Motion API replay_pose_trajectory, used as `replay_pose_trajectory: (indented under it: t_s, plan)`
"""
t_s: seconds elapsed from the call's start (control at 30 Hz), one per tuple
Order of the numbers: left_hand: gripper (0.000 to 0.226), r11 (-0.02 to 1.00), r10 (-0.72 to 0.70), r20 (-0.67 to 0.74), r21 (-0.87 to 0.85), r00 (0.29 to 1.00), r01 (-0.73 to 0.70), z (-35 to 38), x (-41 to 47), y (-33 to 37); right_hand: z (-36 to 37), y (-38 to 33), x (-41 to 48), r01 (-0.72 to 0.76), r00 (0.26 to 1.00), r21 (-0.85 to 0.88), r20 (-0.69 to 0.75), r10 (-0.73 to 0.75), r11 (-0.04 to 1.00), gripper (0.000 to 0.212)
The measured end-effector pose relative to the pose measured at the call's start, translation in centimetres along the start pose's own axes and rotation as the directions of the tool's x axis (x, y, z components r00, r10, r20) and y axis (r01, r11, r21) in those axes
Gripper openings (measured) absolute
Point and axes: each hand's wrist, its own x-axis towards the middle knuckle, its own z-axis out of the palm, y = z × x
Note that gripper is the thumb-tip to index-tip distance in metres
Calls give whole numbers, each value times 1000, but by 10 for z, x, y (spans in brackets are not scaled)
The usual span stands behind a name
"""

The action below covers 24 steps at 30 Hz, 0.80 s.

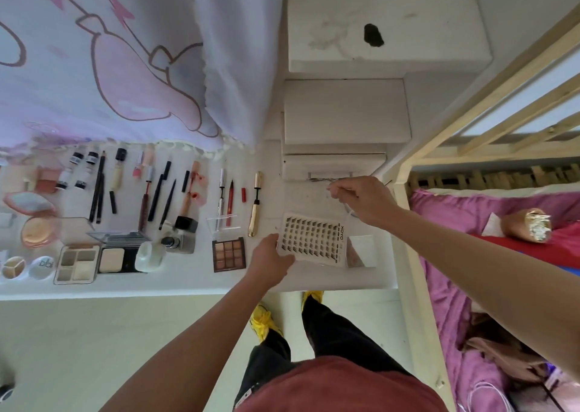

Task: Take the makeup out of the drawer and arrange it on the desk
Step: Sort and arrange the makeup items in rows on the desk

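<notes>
My left hand (270, 259) grips the left edge of a clear tray of false lash clusters (312, 239), held flat just above the right end of the white desk (188, 281). My right hand (364, 199) is behind the tray and pinches thin metal tweezers (320, 180) that point left. Makeup lies in rows to the left: a brown eyeshadow palette (228, 254), a gold mascara tube (255, 204), a red liner pen (230, 199), several pencils and brushes (100, 188), compacts (77, 262) and small bottles (78, 168). I cannot make out the drawer.
A small mirrored box (361, 251) stands right of the lash tray. A printed curtain (125, 66) hangs over the desk's back. White stepped boxes (345, 110) rise behind my right hand. A wooden bed frame (405, 223) with pink bedding (445, 286) borders the right.
</notes>
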Motion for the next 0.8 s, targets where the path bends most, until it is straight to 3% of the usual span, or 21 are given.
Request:
replay_pose_trajectory:
  t_s: [0.1,0.27,0.4,0.53,0.8]
  plan:
    - [31,999,-13,-6,50,1000,13,11,11,5,-5,4,8,83,996,-115,22,-81,990,25]
    - [46,996,-42,8,78,999,41,28,23,5,-11,16,21,150,988,-193,67,-139,970,30]
    - [63,987,-25,-17,157,1000,28,35,29,-7,-10,18,25,165,986,-157,60,-158,974,29]
    - [59,964,-2,-58,264,998,17,35,15,5,-6,20,31,198,979,-135,68,-191,971,29]
    - [53,949,59,-85,314,995,-29,39,10,5,5,23,41,214,974,-99,93,-205,972,28]
